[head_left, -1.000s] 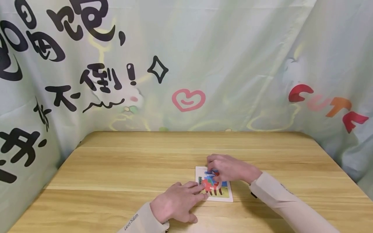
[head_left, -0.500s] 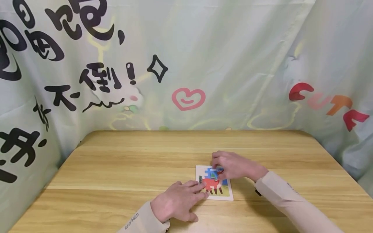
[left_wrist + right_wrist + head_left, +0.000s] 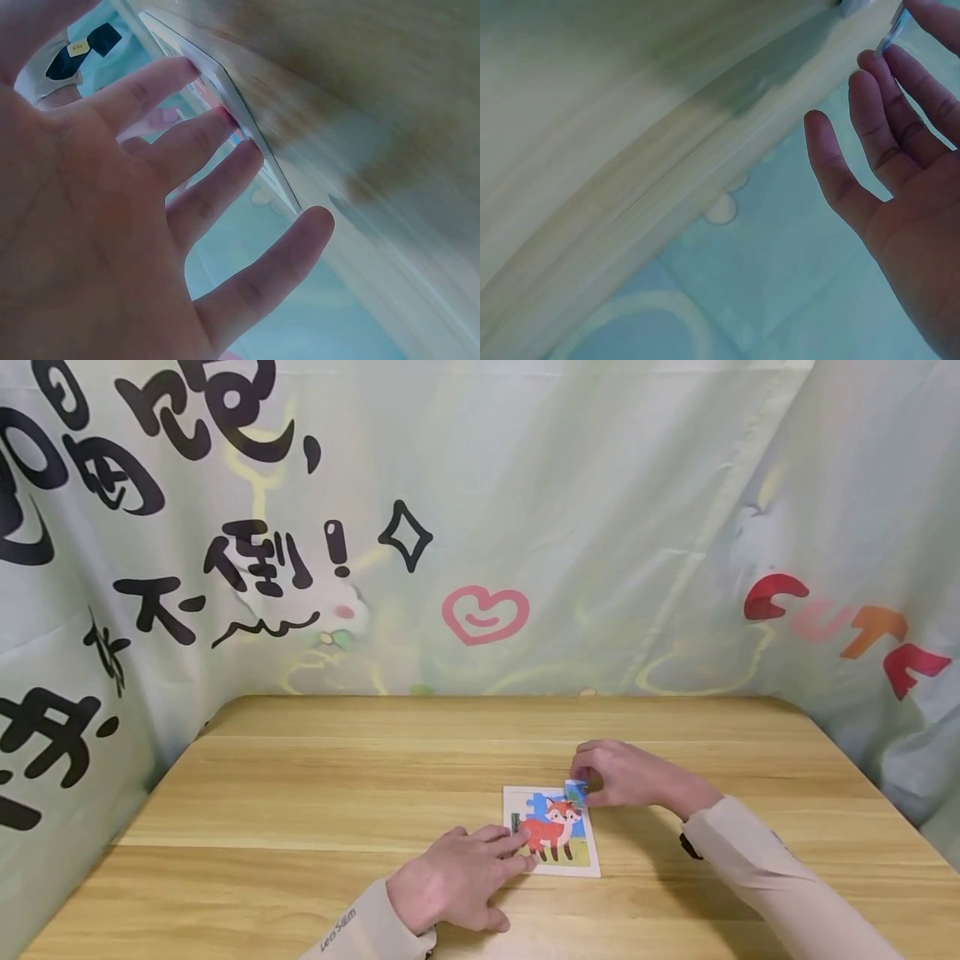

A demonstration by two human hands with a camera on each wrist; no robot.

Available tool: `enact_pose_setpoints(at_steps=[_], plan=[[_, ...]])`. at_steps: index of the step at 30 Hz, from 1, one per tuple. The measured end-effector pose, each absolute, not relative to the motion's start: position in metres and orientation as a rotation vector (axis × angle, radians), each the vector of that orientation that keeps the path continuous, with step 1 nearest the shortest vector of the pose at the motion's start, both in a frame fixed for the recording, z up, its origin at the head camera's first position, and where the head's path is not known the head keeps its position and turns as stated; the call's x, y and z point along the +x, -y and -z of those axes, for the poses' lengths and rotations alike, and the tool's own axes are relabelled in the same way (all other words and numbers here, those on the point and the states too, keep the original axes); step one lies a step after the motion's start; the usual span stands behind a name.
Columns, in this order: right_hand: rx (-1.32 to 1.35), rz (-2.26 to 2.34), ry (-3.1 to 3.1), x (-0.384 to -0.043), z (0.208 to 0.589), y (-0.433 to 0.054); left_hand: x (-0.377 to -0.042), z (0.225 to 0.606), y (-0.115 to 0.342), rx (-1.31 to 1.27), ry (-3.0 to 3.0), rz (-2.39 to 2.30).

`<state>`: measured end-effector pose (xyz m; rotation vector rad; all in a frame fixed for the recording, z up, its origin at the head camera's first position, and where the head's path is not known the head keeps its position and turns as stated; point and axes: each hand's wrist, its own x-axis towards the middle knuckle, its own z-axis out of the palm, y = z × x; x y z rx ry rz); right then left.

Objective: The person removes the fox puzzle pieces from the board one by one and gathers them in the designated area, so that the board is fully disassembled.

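A small jigsaw puzzle board (image 3: pixel 594 862) with a white border lies flat on the table, showing a red fox (image 3: pixel 545 835) against blue sky and yellow-green ground. My left hand (image 3: pixel 453 878) rests at its left side, fingers spread and fairly straight, fingertips on the board; they cover part of the lower left. Between thumb and fingers, my right hand (image 3: pixel 637 777) pinches a blue and green puzzle piece (image 3: pixel 575 792) over the board's upper right corner. From the right wrist, that piece shows edge-on as a thin strip. White bare patches show at the board's upper left.
The wooden table (image 3: pixel 337 777) stretches around the board on every side. Behind it hangs a pale printed curtain (image 3: pixel 600 527) with black characters, a pink heart and coloured letters. It also borders the table at left and right.
My right hand has lifted the puzzle piece and carried it right and away from me, from the board's middle to its upper right corner, uncovering the fox's head. The left hand stays put.
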<state>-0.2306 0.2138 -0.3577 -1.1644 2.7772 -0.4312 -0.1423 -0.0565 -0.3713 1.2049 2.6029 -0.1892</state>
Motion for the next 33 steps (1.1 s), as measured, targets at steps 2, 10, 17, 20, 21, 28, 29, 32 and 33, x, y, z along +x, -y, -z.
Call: enact_pose_setpoints(at_steps=[2,10,17,20,21,28,29,32,33], plan=[[-1.164,0.444,-2.779,-0.231,0.358,-0.218,-0.142,0.371,0.057,1.200,-2.600,0.184],[-1.092,0.412,-2.814,-0.234,0.359,-0.241,-0.141,0.370,0.056,1.211,-2.614,0.194],[-1.074,0.424,-2.806,-0.242,0.365,-0.257,-0.140,0.370,0.056,1.178,-2.610,0.172],[-1.033,0.417,-2.806,-0.245,0.367,-0.262,-0.140,0.370,0.056,1.163,-2.605,0.167],[-1.017,0.412,-2.808,-0.246,0.367,-0.263,-0.140,0.370,0.056,1.161,-2.606,0.168],[-0.982,0.399,-2.826,-0.250,0.365,-0.267,-0.140,0.370,0.056,1.167,-2.614,0.180],[-0.987,0.399,-2.828,-0.250,0.365,-0.267,-0.140,0.370,0.056,1.169,-2.614,0.184],[-0.990,0.387,-2.842,-0.250,0.361,-0.268,-0.139,0.370,0.056,1.170,-2.619,0.184],[-0.988,0.380,-2.849,-0.250,0.359,-0.268,-0.139,0.370,0.056,1.172,-2.621,0.187]])
